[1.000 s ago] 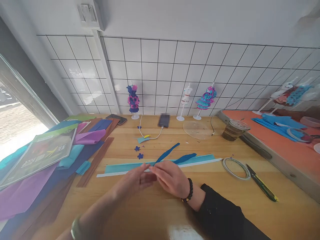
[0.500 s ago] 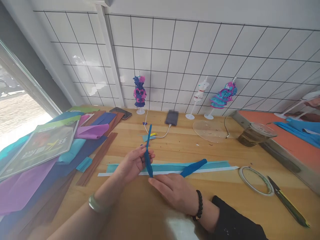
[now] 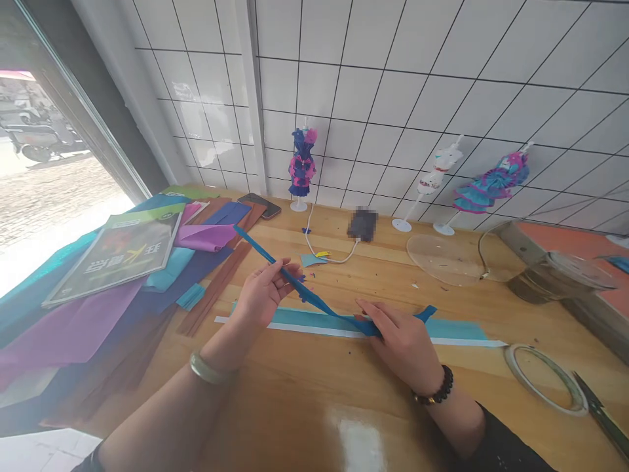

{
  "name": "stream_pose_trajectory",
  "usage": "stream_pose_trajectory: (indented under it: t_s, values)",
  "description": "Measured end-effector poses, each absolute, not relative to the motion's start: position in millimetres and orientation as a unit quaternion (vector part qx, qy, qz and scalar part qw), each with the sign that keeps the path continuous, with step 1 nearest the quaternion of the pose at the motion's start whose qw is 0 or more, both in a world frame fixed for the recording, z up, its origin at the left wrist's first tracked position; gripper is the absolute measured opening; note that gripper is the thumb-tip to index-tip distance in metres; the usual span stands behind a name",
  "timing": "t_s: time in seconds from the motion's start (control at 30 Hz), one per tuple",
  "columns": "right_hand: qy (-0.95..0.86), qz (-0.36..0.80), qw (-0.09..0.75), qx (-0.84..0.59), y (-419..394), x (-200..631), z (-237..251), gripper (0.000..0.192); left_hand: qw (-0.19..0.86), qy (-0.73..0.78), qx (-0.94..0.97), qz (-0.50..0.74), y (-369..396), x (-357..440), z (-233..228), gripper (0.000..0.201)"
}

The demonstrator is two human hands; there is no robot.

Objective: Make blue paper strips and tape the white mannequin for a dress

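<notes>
Two hands work one dark blue paper strip (image 3: 314, 298) in the head view. Our left hand (image 3: 263, 298) has its grip closed on the strip near its middle, thumb and fingers pinching it just above the tabletop (image 3: 304, 400), so the free end slants up and away toward the pile of coloured paper sheets (image 3: 98, 295). Our right hand (image 3: 405, 341) lies flat, fingertips pressing the strip's lower part onto the light blue band (image 3: 457, 329) with its white tape edge; it pins rather than grasps. To do this well, we judge, the pinned end should stay put while the pinch keeps the strip taut and aligned. A tape roll (image 3: 545, 387) lies near to the right.
</notes>
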State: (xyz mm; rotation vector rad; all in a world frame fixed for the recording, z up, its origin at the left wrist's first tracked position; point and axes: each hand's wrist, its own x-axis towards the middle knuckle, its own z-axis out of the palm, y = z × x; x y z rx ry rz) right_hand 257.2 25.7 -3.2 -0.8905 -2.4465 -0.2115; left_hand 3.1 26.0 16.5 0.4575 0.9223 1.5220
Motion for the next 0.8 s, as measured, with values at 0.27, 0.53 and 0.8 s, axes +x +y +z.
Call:
stream_pose_trajectory:
  t_s: [0.27, 0.53, 0.8]
  values:
    - [-0.907, -0.091, 0.271, -0.310, 26, 258, 0, 0.028, 0.517, 0.399, 0.179, 0.736, 34, -16, 9, 0.019]
    - [-0.907, -0.086, 0.292, -0.292, 21, 249, -1, 0.014, 0.486, 0.389, 0.166, 0.765, 38, -29, 9, 0.019]
    - [-0.880, -0.107, 0.341, -0.314, 21, 254, 1, 0.013, 0.638, 0.346, 0.276, 0.630, 25, -3, 16, 0.028]
